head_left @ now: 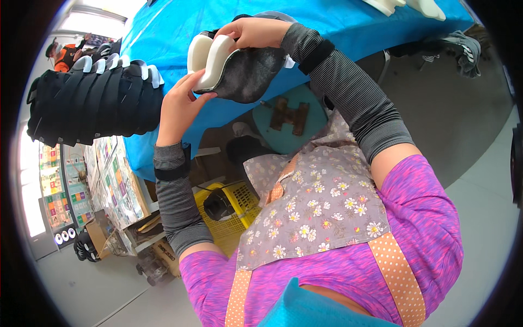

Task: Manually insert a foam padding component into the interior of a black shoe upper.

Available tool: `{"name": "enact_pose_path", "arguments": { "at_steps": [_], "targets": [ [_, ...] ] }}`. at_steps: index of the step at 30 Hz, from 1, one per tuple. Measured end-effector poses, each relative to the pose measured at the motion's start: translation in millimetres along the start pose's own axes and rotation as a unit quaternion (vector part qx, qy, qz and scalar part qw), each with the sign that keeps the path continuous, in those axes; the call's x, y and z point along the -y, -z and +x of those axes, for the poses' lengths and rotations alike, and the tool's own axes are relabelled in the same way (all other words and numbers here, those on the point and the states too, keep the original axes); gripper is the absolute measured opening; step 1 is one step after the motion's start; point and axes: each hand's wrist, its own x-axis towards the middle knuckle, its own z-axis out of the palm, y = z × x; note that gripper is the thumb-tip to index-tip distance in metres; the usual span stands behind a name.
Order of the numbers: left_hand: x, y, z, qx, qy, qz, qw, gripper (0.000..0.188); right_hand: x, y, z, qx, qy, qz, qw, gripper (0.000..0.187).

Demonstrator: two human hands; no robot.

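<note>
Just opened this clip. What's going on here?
A person is handling a dark, curved, soft-looking piece with two cream-coloured, curved, smooth parts at its left side. The bare left hand pinches the lower end, and the bare right hand grips near the top. It is at the near edge of a table with a bright blue cover. To the left stands a row of black, white-tipped curved pieces.

The white part looks smooth and rather matt, like plastic, while the black piece shows a matt, mottled surface. The worktop cover seems to be slightly glossy plastic.
</note>
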Motion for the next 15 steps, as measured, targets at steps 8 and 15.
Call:
{"name": "enact_pose_path", "arguments": {
  "at_steps": [8,15],
  "targets": [
    [-0.8,-9.4,-7.7,-0.012,-0.003,-0.025,1.0,0.032,16.3,3.5,-8.1,0.093,-0.042,0.016,0.995,0.019],
    [-1.9,-13.1,-7.8,-0.03,-0.076,0.023,0.996,0.022,5.2,3.1,-8.8,0.098,-0.043,0.02,0.994,0.03]
  ]
}}
